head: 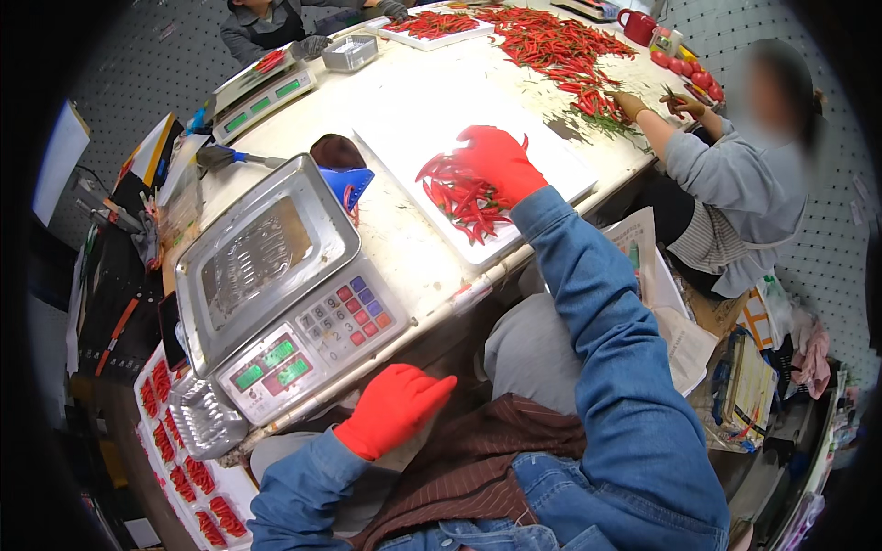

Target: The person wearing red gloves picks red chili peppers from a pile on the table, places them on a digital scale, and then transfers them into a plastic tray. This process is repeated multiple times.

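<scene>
My right hand (499, 164), in a red glove, reaches over a white tray (475, 255) and rests at the upper right side of a pile of red chili peppers (463, 200). Its fingertips are hidden or washed out by glare, so whether it grips any peppers does not show. Near my lap, in front of the table edge, is my left hand (396, 408), also red-gloved, with its fingers curled together and nothing visible in them. Left of the tray stands a digital scale (344, 317) with a metal pan, which holds a clear plastic tray (258, 251).
Clear plastic trays (207, 417) sit beside the scale, above packed peppers (182, 482) at lower left. A brush (220, 157) and a second scale (265, 103) lie beyond. A co-worker's gloved hand (627, 105) touches the large pepper heap (551, 41). Another person sits across the table.
</scene>
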Tool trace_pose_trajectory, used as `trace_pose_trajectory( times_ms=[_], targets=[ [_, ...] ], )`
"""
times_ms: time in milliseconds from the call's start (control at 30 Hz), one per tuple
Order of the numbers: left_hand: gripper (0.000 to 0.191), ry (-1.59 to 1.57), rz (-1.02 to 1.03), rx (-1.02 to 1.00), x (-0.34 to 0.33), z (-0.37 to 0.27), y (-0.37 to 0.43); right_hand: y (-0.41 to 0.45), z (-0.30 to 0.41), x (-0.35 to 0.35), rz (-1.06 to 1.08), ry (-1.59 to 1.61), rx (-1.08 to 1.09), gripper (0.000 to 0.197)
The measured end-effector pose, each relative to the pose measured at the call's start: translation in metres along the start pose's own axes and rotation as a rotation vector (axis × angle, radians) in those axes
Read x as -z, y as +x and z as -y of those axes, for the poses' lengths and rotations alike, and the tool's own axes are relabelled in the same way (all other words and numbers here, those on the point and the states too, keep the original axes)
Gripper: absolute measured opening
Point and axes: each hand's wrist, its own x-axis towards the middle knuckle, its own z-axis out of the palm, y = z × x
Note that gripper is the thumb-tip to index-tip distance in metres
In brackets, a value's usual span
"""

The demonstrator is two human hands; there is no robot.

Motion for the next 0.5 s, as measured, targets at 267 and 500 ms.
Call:
trace_pose_trajectory(
  times_ms=[267, 500],
  targets=[
    [0.038, -0.054, 0.116, 0.004, -0.014, -0.001, -0.003, 0.003, -0.024, -0.028, 0.113, -0.08, 0.113, 0.034],
    [0.037, -0.037, 0.04, 0.018, -0.006, -0.002, -0.006, -0.015, -0.021, 0.034, -0.068, 0.598, -0.263, 0.02]
  ],
)
